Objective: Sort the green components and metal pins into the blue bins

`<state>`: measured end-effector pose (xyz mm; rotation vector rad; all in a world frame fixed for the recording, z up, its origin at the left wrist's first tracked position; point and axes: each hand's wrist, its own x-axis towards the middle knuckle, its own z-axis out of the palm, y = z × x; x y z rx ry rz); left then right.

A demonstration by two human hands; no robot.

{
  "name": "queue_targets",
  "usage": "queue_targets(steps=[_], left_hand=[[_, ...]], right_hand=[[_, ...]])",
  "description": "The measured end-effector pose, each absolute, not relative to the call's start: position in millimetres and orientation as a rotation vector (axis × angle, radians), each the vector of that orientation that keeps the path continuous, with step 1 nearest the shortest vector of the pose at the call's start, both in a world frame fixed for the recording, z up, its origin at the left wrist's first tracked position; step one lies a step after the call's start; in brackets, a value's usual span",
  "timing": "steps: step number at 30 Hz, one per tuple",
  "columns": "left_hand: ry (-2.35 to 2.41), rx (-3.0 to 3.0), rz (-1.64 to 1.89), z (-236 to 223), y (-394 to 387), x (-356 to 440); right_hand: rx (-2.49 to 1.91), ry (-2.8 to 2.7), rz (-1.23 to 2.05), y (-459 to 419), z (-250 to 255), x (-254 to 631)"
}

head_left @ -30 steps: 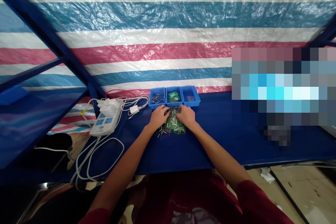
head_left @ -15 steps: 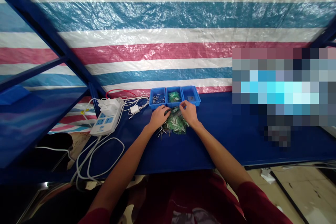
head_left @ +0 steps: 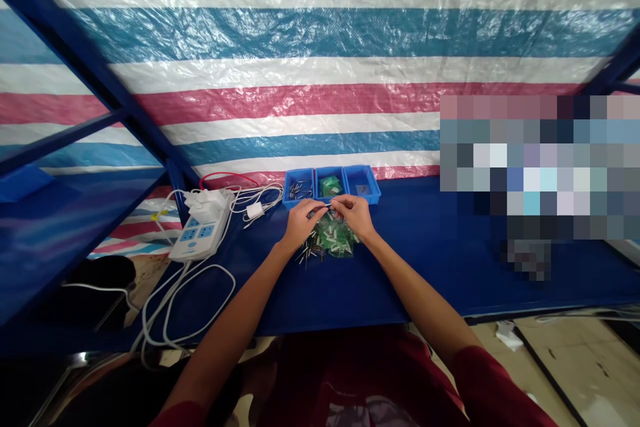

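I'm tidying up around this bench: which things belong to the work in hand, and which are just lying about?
Seemingly in use:
slim part between left hand and right hand
loose metal rods
green plastic
three blue bins

Seemingly lying about:
white power strip
white adapter
white cables

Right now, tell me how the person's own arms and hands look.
The left hand and right hand wear no gloves; no watch or bracelet shows. The forearms are uncovered. Short, dark red sleeves cover the upper arms, matching the shirt.
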<state>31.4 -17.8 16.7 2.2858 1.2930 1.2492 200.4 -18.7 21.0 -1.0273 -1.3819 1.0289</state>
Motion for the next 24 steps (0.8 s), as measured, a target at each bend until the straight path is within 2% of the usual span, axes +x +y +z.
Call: queue_targets(steps=[11, 20, 24], left_hand=[[1.306, 2.321, 1.281, 29, -21, 22], [1.303, 2.396, 1.136, 22, -15, 21], [1.297, 2.366, 1.189, 19, -14, 22]], right_hand=[[-1.049, -1.396, 1.03, -17, 19, 201], [-1.121, -1.621, 0.777, -20, 20, 201], [-1.109, -1.711, 0.726, -23, 23, 201]])
